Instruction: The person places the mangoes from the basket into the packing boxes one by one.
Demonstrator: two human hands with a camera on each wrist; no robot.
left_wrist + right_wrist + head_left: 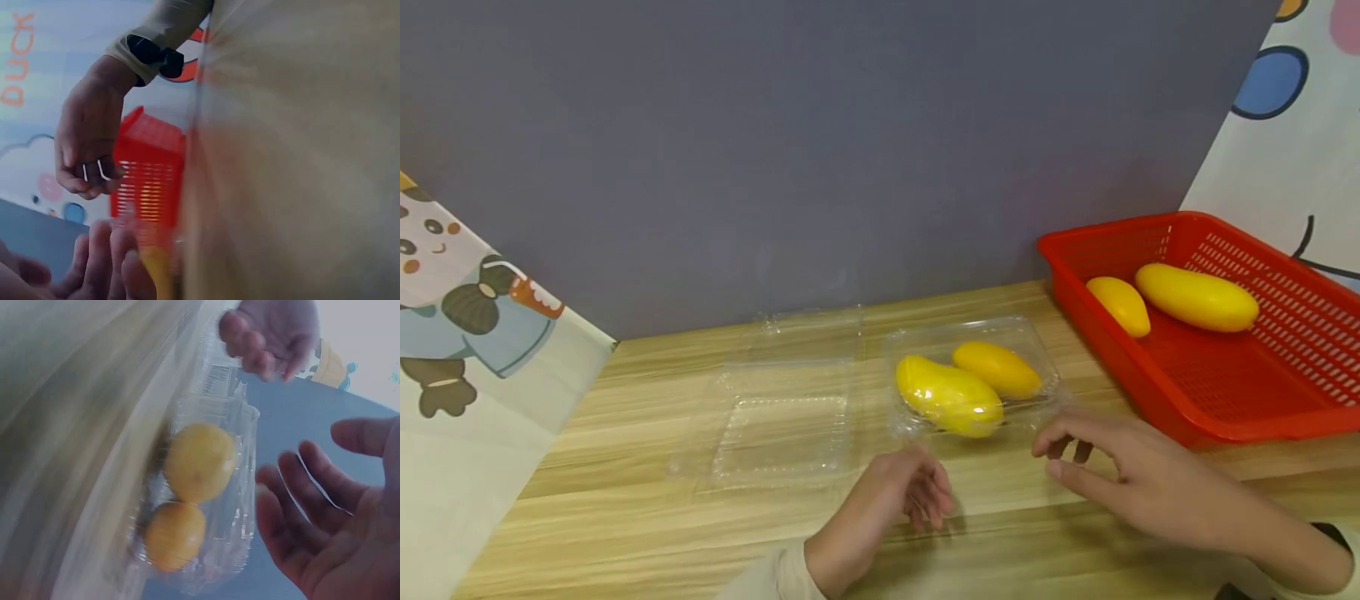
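The box (921, 337) before me is a squarish shell of thin, clear plastic with crinkled edges, resting on the tabletop (625, 433) and throwing small white glints. At the box's front left lies the larger fruit (950, 397), lemon yellow, glossy, plump and slightly curved like a kidney. Behind it, toward the box's right side, lies the smaller fruit (997, 369), a smooth oval of warmer orange-yellow. My left hand (898, 492) is just in front of the box, its fingers loosely curled and holding nothing. My right hand (1138, 475) is by the box's front right corner, its fingers gently bent, the thumb apart from them, also holding nothing; whether a fingertip touches the plastic I cannot tell. Left of the box, an open box (782, 437) of similar clear plastic, with dotted ridges around its base, has its lid (805, 337) spread back. Right of the box stands the basket (1262, 429), red plastic with slotted walls, carrying a long fruit (1198, 297), smooth and bright yellow, and a short fruit (1120, 307), more orange. Pale, streaky wood grain runs beneath the box, and behind it rises a matte grey-blue wall (820, 150).
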